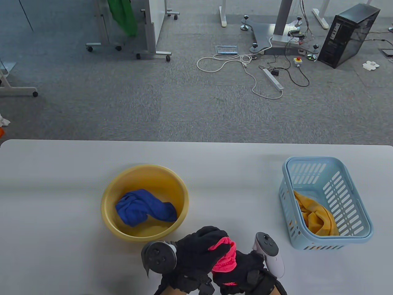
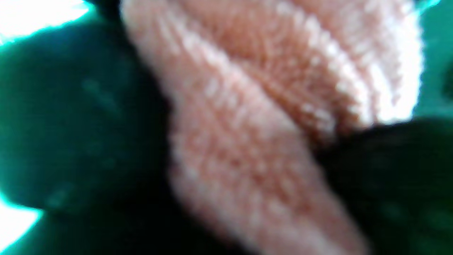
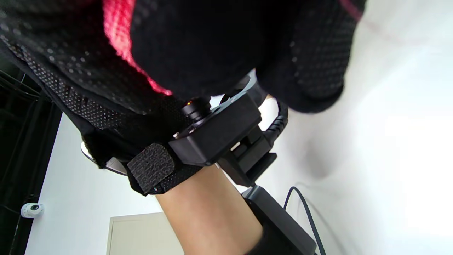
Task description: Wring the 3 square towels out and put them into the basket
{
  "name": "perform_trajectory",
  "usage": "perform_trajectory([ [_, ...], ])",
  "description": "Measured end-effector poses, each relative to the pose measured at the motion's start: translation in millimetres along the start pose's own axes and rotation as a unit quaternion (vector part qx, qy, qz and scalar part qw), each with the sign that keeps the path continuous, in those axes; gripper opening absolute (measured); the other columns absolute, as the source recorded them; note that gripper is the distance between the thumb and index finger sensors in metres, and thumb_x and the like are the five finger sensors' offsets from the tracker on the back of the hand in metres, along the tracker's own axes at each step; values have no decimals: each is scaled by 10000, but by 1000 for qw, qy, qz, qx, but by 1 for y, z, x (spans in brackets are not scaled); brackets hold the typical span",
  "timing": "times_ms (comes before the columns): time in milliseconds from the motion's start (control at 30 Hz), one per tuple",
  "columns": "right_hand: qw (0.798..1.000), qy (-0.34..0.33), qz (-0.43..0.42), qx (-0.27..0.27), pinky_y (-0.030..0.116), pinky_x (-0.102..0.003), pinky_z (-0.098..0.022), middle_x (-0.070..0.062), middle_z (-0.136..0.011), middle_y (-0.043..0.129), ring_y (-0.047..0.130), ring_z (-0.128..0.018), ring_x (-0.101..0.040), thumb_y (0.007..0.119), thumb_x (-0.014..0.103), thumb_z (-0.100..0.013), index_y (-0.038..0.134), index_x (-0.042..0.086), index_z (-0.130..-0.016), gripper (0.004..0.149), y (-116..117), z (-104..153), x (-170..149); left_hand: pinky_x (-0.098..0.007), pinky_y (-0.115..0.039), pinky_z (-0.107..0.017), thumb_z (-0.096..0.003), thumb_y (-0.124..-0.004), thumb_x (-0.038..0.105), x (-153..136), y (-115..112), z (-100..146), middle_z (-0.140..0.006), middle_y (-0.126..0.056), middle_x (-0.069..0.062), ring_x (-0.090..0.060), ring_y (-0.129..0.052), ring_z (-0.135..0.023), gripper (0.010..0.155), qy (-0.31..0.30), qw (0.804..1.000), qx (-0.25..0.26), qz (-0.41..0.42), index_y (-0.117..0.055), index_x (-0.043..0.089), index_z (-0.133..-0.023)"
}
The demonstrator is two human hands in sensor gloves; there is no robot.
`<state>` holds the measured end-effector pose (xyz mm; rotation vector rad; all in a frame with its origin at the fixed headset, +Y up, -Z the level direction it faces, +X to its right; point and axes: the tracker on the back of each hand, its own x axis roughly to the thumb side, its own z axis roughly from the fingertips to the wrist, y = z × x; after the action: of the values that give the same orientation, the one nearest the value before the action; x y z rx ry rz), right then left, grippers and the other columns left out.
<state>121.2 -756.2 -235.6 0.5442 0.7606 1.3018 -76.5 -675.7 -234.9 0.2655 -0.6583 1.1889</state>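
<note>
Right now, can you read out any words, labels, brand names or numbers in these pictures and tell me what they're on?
No text can be read in any view.
The basket, basin and three towels show no lettering.
The black computer tower on the floor is too small to show any label.

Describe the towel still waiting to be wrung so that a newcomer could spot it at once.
On the white table, find the yellow basin on the left. The blue towel lies crumpled inside it, alone; the orange towel is in the basket, the pink towel between both hands.
</note>
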Motion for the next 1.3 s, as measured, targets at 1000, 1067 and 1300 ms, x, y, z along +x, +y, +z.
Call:
perform_trajectory([
  [1000,987,-10,-125,99,943,-362,-346,-98,-517,960,946,-124,-112,1070,433,-401,824,43,-816,620,13,-10,-21,-336,-808,-73,-494,-906,554,9,-4,-3,-766,-972,-85,-374,-969,-300,433,-27,999,-32,-6,-982,264,-806],
  [1067,985,-11,-133,107,945,-361,-342,-99,-511,961,945,-119,-113,1071,428,-399,828,42,-811,615,14,-12,-23,-341,-806,-81,-499,-908,550,11,-4,-3,-772,-967,-86,-378,-966,-309,428,-27,999,-36,-13,-980,266,-810],
  [1300,978,-8,-161,130,948,-361,-328,-96,-482,970,941,-105,-112,1072,419,-392,848,44,-784,588,20,-16,-28,-347,-805,-104,-519,-901,547,11,-3,-4,-796,-949,-81,-380,-959,-337,425,-33,997,-63,-11,-960,267,-833],
])
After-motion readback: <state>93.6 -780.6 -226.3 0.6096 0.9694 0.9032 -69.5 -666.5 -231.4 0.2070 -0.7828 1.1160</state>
